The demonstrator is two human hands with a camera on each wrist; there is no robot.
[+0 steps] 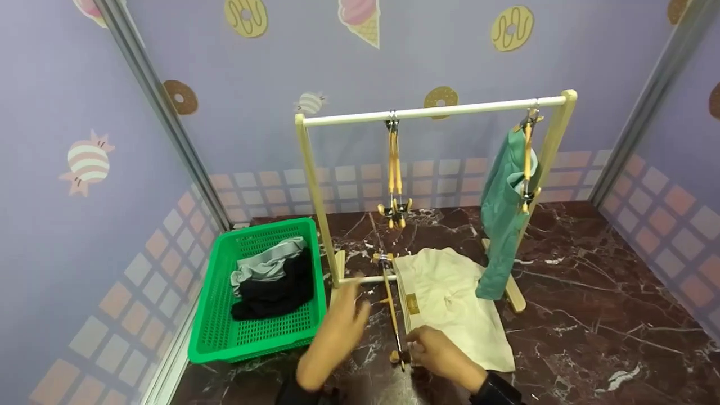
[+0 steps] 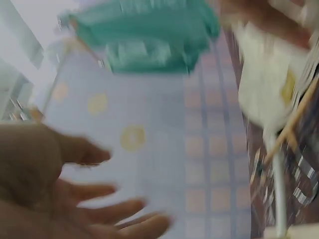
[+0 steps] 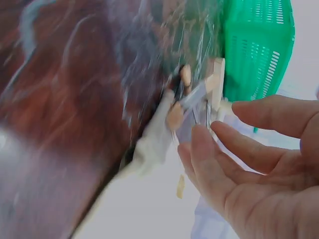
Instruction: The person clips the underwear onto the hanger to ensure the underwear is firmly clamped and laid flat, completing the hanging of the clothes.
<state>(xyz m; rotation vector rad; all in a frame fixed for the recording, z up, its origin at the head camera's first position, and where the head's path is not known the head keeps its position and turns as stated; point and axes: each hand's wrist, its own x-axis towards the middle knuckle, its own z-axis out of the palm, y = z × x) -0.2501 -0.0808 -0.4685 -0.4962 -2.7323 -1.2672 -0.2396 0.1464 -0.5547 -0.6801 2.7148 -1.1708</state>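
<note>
A cream garment [image 1: 453, 301] with a gold label lies folded on the dark marbled table. Along its left edge lies a wooden clip hanger [image 1: 392, 309], with a clip at its near end by the waistband. My right hand [image 1: 441, 353] hovers at that near corner, its fingers loosely bent and nothing between them; in the right wrist view the fingertips [image 3: 202, 137] are close to the clip [image 3: 180, 97]. Blurred by motion, my left hand [image 1: 336, 332] is left of the hanger, fingers spread and holding nothing in the left wrist view.
A wooden rack [image 1: 439, 111] stands behind. Bare clip hangers [image 1: 395, 163] hang mid-bar, and green trousers [image 1: 503, 225] hang on its right side. At left is a green basket [image 1: 205, 315] holding a grey garment [image 1: 270, 264] and a black garment [image 1: 281, 289].
</note>
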